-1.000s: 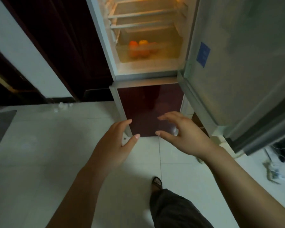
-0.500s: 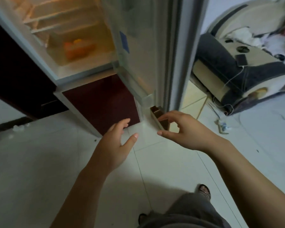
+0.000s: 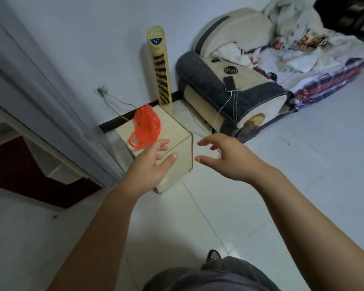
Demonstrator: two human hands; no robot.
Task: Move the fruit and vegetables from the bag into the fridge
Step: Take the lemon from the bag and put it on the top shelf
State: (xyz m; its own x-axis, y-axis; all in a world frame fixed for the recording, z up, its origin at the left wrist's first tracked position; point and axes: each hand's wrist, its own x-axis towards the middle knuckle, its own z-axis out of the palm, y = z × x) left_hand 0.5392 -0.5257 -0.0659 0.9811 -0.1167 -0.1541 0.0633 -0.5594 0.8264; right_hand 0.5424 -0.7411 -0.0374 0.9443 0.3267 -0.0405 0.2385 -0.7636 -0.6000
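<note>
Holds left hand [image 3: 149, 164] open, empty, over front edge of box [image 3: 177, 131], near orange bag [image 3: 147, 127] along left edge. Holds right hand [image 3: 229, 156] open, empty, right of box.

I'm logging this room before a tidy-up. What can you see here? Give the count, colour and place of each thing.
bag: one, orange, on top of the box
box: one, pale wood, on the floor by the wall
fan: one, yellowish, upright behind the box
sofa: one, grey and cream, right of the fan
phone: one, dark, on the sofa arm, white cable attached
bedding: one heap, mixed colours, on the sofa
fridge door: one, grey, far left
floor: white tiles
left hand: one, empty, fingers spread, in front of the box near the bag
right hand: one, empty, fingers spread, right of the box
</note>
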